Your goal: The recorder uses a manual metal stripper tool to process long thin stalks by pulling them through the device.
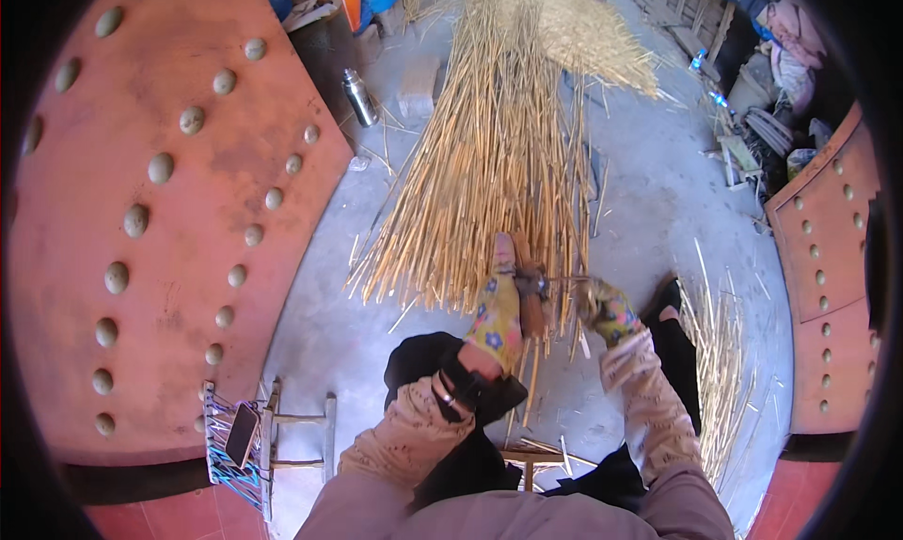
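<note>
A large fan of straw-coloured reed stalks [489, 164] lies on the floor, its cut ends toward me. My left hand [497, 309], in a flowered glove, is closed at the near ends, thumb stretched forward along a brown wooden tool [531, 314]. A dark fitting sits across this tool. My right hand [607, 312], gloved too and partly blurred, is closed just to the right. A thin piece runs between it and the dark fitting; whether stalk or rod, I cannot tell. Several stalks pass beneath the tool toward my lap.
Studded orange door panels [188, 239] stand at left and right. A steel flask [359, 98] and a block [419, 87] are left of the reeds. A low stool [301, 436] with a phone [242, 435] is near left. More stalks [717, 380] lie right of my leg.
</note>
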### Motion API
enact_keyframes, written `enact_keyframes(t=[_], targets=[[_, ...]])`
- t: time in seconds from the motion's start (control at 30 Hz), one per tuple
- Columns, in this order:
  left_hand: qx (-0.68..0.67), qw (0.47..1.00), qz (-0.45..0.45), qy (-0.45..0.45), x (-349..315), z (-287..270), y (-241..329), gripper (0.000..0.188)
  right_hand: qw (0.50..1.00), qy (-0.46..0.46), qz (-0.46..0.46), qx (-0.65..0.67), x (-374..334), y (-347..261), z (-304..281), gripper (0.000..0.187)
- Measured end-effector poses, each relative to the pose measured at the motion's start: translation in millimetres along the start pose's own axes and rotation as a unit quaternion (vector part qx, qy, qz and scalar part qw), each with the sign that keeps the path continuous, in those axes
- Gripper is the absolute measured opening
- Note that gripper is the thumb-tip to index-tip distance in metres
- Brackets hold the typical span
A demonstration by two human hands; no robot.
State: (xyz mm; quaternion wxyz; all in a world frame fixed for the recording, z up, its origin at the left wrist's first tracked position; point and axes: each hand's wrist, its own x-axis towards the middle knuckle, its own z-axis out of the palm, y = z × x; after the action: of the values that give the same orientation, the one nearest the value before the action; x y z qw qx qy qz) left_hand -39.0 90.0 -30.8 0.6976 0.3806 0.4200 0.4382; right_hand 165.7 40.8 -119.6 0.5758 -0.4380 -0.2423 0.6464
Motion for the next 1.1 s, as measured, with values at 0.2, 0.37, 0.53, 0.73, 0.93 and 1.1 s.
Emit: enact_keyframes(t=[0.2, 0.37, 0.53, 0.73, 0.93, 1.1], targets=[[-0.017, 0.965, -0.251, -0.078, -37, 29, 1, 0.033, 0.976, 0.078, 0.189, 0.073, -185, -27, 43, 0.03], [-0.057, 0.924, -0.348, -0.147, -61, 82, -78, 0.035, 0.962, 0.027, 0.241, -0.125, -318, -6, 30, 0.037], [-0.093, 0.9, -0.374, -0.202, -90, 134, -119, 0.048, 0.91, 0.072, 0.241, -0.33, -489, 20, 7, 0.022], [0.019, 0.903, -0.368, -0.219, -154, 164, -107, 0.057, 0.852, 0.389, 0.261, -0.232, -636, 95, 11, 0.022], [-0.028, 0.833, -0.291, -0.47, -243, 180, -52, 0.046, 0.815, 0.49, 0.253, -0.18, -645, 168, 3, 0.021], [-0.01, 0.789, -0.113, -0.604, -279, 183, -14, 0.051, 0.81, 0.511, 0.227, -0.174, -636, 194, -16, 0.021]])
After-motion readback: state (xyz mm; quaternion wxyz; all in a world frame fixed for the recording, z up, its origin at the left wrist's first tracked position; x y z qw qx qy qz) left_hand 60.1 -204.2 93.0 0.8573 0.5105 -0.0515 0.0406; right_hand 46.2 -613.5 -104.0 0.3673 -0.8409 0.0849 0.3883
